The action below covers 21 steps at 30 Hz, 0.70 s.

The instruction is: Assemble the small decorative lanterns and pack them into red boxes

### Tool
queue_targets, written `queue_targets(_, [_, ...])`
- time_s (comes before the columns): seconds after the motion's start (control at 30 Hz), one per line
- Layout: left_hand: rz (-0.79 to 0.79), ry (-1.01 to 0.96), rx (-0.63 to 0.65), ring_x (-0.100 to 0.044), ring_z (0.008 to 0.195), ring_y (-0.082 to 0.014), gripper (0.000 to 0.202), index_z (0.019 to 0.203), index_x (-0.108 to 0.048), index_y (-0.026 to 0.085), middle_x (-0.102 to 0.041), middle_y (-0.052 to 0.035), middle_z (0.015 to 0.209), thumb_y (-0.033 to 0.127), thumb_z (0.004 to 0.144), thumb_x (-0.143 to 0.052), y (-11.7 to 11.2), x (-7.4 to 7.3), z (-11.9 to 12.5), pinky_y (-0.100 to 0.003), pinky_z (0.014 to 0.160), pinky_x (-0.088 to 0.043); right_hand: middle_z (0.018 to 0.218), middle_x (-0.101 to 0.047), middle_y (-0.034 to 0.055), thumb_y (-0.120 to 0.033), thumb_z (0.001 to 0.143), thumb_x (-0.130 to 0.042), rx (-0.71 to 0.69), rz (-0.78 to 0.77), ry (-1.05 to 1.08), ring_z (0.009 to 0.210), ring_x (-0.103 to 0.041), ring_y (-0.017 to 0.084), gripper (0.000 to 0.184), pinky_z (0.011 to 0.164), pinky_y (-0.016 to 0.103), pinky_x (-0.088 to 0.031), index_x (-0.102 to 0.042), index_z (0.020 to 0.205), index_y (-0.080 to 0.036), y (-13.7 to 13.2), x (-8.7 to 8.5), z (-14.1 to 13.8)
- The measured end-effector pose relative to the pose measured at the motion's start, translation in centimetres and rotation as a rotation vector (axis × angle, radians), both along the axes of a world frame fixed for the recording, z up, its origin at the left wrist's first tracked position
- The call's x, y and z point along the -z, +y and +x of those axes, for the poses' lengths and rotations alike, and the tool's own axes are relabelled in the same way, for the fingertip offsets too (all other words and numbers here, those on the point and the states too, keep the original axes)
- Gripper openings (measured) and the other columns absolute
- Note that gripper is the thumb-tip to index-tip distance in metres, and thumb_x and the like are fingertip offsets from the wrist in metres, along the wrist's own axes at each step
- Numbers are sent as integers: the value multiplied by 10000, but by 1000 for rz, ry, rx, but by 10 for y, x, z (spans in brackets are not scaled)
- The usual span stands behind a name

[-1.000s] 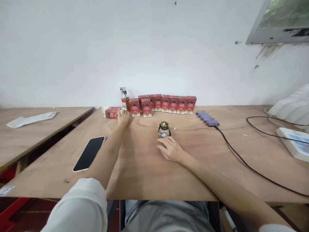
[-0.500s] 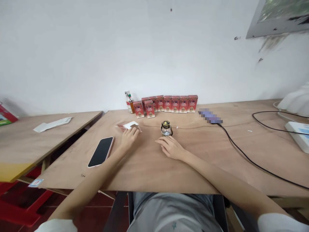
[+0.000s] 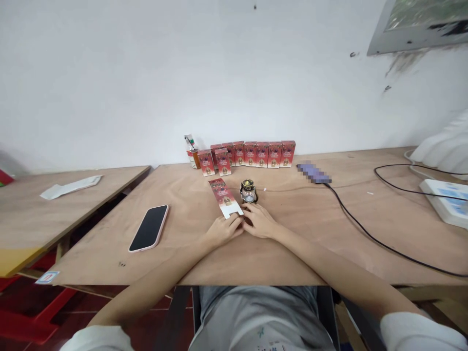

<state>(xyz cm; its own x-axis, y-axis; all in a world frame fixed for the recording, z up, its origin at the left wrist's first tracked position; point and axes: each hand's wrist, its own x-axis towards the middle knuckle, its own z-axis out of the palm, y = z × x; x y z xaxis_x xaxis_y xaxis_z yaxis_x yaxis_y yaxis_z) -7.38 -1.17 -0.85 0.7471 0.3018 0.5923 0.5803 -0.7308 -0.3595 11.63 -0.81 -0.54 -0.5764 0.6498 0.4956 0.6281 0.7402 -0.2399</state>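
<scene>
A flattened red box [image 3: 222,191] with a white end flap lies slanted across the middle of the table. My left hand [image 3: 224,230] is closed on its near end, by the white flap. Right beside it, my right hand [image 3: 259,221] has its fingers at the same near edge, the fingertips partly hidden, so its grip cannot be made out. Just beyond my right hand stands a small lantern [image 3: 248,191] with a brass-coloured top, a clear middle and a wire handle; no hand holds it.
Several upright red boxes [image 3: 262,154] line the wall, with a bottle [image 3: 193,158] at their left end. A phone [image 3: 149,228] lies at left. A pixelated purple object [image 3: 313,173] with a black cable [image 3: 360,229] and a white power strip [image 3: 444,197] are at right.
My left hand has brought the flat red box rightward from the table's left side to my right hand. The lantern stays in place; the view has shifted slightly.
</scene>
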Motion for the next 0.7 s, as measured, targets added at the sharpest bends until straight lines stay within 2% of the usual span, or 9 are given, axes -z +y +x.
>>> queue_targets(0.07, [30,-2,116,-641,735,-142,229,1047,-525,139,-640,-69,872,308,918,-441,0,-4,-2,-227,601,-514,1124,-625,117,-225,834,-520,34,12,-28,992,-579,234,239,898,385,-452,-641,1022,-141,1,0,0])
queue_targets(0.13, [79,10,231,-649,746,-132,241,1113,-499,161,-650,-58,883,259,895,-471,2,-7,-5,-218,620,-523,1072,-655,109,-186,857,-472,105,14,-28,954,-587,223,215,863,368,-453,-653,962,-136,3,1,-1])
queue_targets(0.2, [122,5,328,-646,740,-119,250,1116,-490,194,-649,-36,865,213,867,-503,3,-9,-9,-213,638,-526,1058,-668,108,-150,872,-437,181,21,12,923,-591,215,229,835,358,-455,-647,961,-131,7,3,-1])
queue_targets(0.27, [167,-53,372,-638,761,-131,288,1117,-486,201,-643,-39,863,225,837,-549,5,-11,-13,-236,661,-529,1071,-669,107,-126,872,-435,210,52,67,924,-585,213,237,830,359,-454,-636,997,-132,10,5,0])
queue_targets(0.33, [187,-121,331,-631,851,-180,393,1155,-476,190,-636,-84,926,309,803,-606,8,-14,-17,-293,700,-528,1079,-670,101,-111,867,-445,187,106,119,945,-571,216,244,835,364,-453,-629,1025,-139,13,6,1])
queue_targets(0.4, [146,-142,227,-587,1023,-259,547,1219,-455,180,-602,-157,1074,417,763,-642,13,-19,-21,-391,796,-505,1077,-671,94,-110,862,-459,135,174,164,959,-554,221,253,839,369,-456,-625,1050,-144,13,7,2])
queue_targets(0.5, [29,-33,140,-458,1224,-322,601,1280,-447,222,-490,-200,1293,466,764,-634,23,-25,-27,-514,960,-390,1112,-654,93,-155,858,-501,40,257,194,981,-533,231,274,862,387,-460,-607,1111,-151,9,7,1])
queue_targets(0.6, [-23,90,161,-424,1260,-293,464,1246,-517,278,-469,-168,1337,423,815,-606,31,-24,-32,-492,1008,-345,1165,-619,109,-231,857,-537,-21,275,184,1038,-521,247,320,904,415,-458,-580,1165,-156,4,4,0])
queue_targets(0.7, [-30,108,124,-457,1222,-257,361,1199,-576,310,-509,-139,1308,394,848,-581,34,-20,-33,-450,1000,-355,1226,-570,133,-266,844,-562,-6,235,178,1115,-510,267,338,948,448,-451,-578,1167,-167,1,2,-1])
